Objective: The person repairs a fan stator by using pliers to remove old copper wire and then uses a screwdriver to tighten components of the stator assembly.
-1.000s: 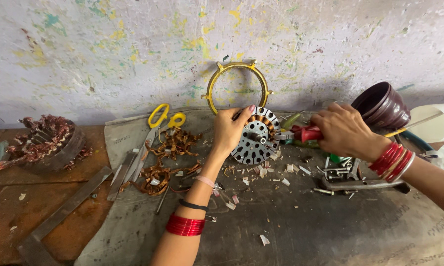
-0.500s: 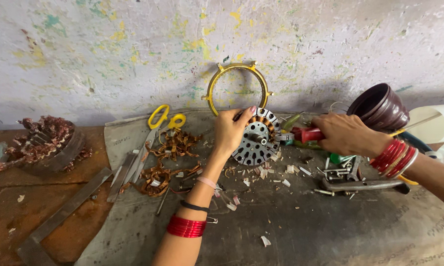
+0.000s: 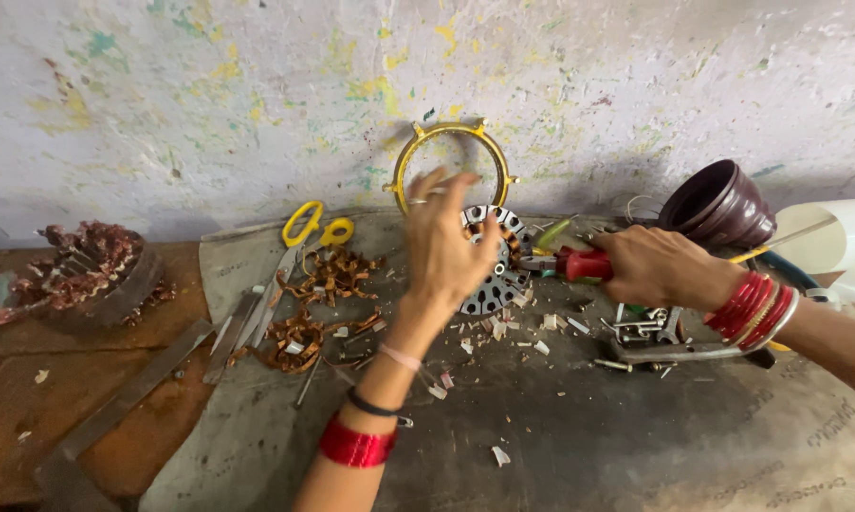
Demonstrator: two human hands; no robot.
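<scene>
Left hand (image 3: 446, 242) is raised with fingers spread, holding nothing; it hovers in front of the stator core (image 3: 492, 261), which stands tilted on the work mat (image 3: 579, 436) directly behind its palm. Right hand (image 3: 660, 268) is clenched around red-handled pliers (image 3: 570, 263), whose nose reaches the core's right edge. A yellow ring (image 3: 453, 156) leans on the wall behind the core. Yellow-handled scissors (image 3: 304, 237) lie well left of the left hand.

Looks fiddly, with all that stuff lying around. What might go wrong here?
The left hand is open and blurred above the stator, so the part may be unsteadied while the right hand works red-handled pliers at it; they could slip. Copper wire scraps and loose screws nearby might prick fingers.
</scene>
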